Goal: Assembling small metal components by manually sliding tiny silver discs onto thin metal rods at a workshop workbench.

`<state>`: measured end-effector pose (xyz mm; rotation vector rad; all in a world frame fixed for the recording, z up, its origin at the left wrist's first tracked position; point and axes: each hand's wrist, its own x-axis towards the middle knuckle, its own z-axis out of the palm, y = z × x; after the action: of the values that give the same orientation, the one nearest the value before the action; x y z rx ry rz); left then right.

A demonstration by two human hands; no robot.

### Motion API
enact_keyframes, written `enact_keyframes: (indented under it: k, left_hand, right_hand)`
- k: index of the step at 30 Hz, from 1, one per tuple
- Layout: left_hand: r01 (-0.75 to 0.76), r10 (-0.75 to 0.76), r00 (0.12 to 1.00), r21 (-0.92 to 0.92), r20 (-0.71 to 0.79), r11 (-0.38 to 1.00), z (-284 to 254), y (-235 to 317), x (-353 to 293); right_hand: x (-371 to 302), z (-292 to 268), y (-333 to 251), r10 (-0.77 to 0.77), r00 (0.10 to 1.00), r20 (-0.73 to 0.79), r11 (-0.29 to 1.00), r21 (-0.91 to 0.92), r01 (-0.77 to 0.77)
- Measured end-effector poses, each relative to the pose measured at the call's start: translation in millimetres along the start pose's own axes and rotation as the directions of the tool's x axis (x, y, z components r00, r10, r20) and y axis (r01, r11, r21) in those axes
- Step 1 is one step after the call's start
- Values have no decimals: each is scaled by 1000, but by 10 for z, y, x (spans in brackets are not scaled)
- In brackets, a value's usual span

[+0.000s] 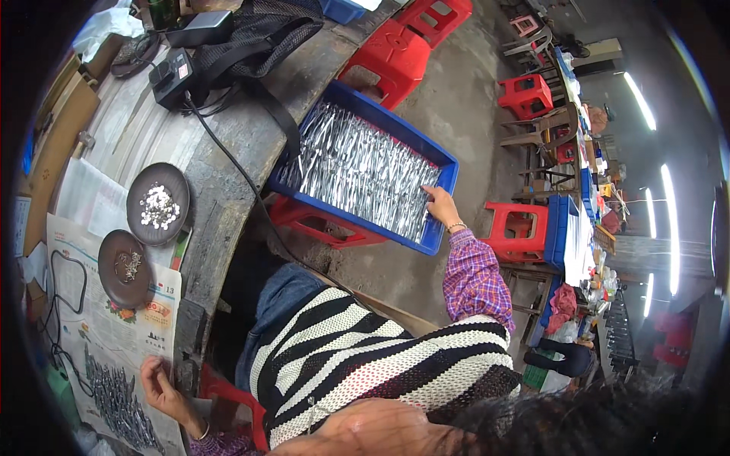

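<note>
At the near right corner of the blue crate (449,163), the person's right hand (439,205) rests with fingers spread loosely on the heap of shiny metal pieces (357,167); whether any piece is pinched cannot be told. The pieces lie toward ten o'clock from the fingertips, long axes running roughly from ten to four o'clock. The crate's rim sits just under the wrist, with bare floor beyond at three o'clock. The left hand (161,384), well apart at seven o'clock, lies curled on newspaper (114,334) beside a smaller pile of pieces (118,395).
</note>
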<state>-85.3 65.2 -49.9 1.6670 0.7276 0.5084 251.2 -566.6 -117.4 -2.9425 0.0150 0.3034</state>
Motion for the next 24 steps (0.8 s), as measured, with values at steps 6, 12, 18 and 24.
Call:
enact_keyframes:
  k: [6, 12, 18, 24]
  left_hand:
    - [-62, 58, 997, 72, 53, 995, 169, -28, 174]
    - [-106, 108, 994, 81, -27, 991, -156, 137, 34]
    - [-181, 179, 984, 183, 25, 966, 249, 304, 168]
    - [-419, 448, 894, 357, 0, 835, 268, 537, -252]
  right_hand:
    - [-50, -142, 110, -31, 999, -42, 999, 13, 32]
    - [-1, 105, -186, -124, 988, -90, 985, 109, 134]
    - [9, -119, -221, -187, 978, -93, 918, 339, 208]
    - [645, 179, -1214, -733, 680, 17, 547, 608, 575]
